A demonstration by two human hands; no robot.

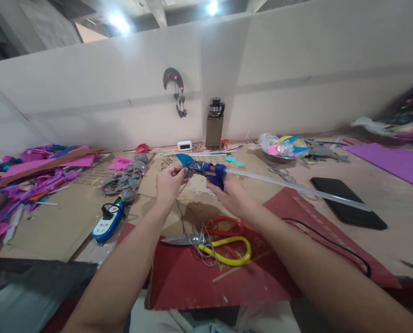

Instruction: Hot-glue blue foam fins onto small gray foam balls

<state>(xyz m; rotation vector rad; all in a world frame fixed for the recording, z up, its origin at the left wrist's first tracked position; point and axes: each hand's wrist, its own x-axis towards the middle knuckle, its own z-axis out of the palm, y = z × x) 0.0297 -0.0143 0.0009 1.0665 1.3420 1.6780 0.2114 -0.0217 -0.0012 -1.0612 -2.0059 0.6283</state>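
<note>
My right hand (233, 195) is wrapped round a blue hot glue gun (218, 171), whose nozzle faces left. A long clear glue stick (296, 187) juts out of its back to the right. At the nozzle's tip, the fingers of my left hand (169, 185) pinch a small grey piece, mostly hidden by the fingers. Grey string (180, 212) trails from there toward me. Below both hands lie scissors (227, 261) with yellow and red handles, tangled in loose string, on red cardboard (182, 286).
To the left are grey felt pieces (123, 178), a blue-and-white power strip (107, 223) and colourful scraps (40, 185). A bottle (214, 127) stands by the wall under a hanging moon ornament (173, 78). On the right lie a black phone (347, 201), a filled bowl (282, 155) and a purple sheet (393, 162).
</note>
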